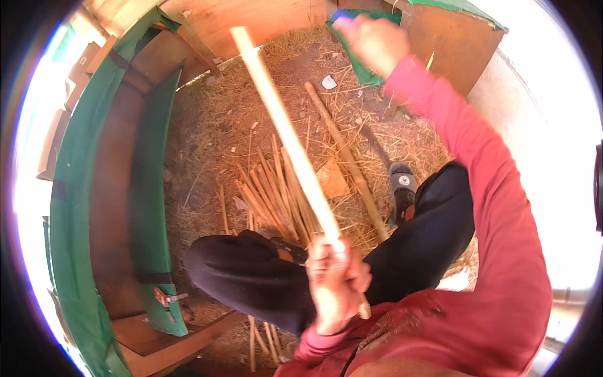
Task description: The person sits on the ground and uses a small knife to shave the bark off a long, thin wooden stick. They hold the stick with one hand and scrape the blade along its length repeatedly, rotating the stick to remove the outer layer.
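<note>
Along the left side runs one long brown wooden trough-like structure with green fabric-covered edges [69, 163]; one small orange-and-metal tool [165, 298] lies on its green inner board, at the near end. Beyond it, at the far left, stand brown box-like shapes [54, 141], their contents out of sight. One brown wooden cabinet with a green cover [449, 44] stands far right, its inside hidden.

The person's left hand [337, 279] is closed around the near end of one long, pale, straight wooden stick [282, 125], which slants up over the lap toward the far left, glaring white in places. The right hand [379, 47] is raised at the far right with one blue object [342, 17]; both are blurred, so neither the object's shape nor how the fingers stand can be told.

On the straw-strewn ground lie one thick brown wooden pole [345, 157], one flat orange-brown piece [331, 178] and a fan of thin wooden sticks [270, 191], overlapping too much to count and partly hidden by the person's legs. One dark sandal with a white round mark [402, 182] shows at right.
</note>
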{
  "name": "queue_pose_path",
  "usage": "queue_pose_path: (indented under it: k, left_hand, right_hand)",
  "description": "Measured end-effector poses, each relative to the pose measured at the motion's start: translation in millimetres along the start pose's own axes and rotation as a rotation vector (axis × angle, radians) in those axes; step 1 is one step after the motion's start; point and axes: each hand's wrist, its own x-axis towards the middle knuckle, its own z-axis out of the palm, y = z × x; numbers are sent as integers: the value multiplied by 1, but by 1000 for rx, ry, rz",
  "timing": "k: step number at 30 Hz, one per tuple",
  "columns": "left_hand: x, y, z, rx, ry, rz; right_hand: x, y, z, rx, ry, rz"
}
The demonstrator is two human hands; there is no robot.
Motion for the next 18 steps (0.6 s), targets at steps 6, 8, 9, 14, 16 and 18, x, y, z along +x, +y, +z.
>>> queue_pose_path:
  k: [6,8,9,14,16,18]
  left_hand:
    - [38,7,-8,104,127,13]
    - [38,14,-4,130,164,49]
    - [36,16,-3,128,165,35]
    - [37,18,-10,121,153,28]
    - [35,18,-11,102,126,13]
    - [37,20,-11,62,139,-23]
  right_hand:
    - [-59,-17,5,72,-112,-459]
    - [-76,-37,7,245,-254,-636]
    - [-84,-40,7,259,-277,-665]
    - [-105,-35,21,255,-393,-712]
    - [-103,-33,21,157,-408,-722]
    - [-95,-31,18,-11,-410,-750]
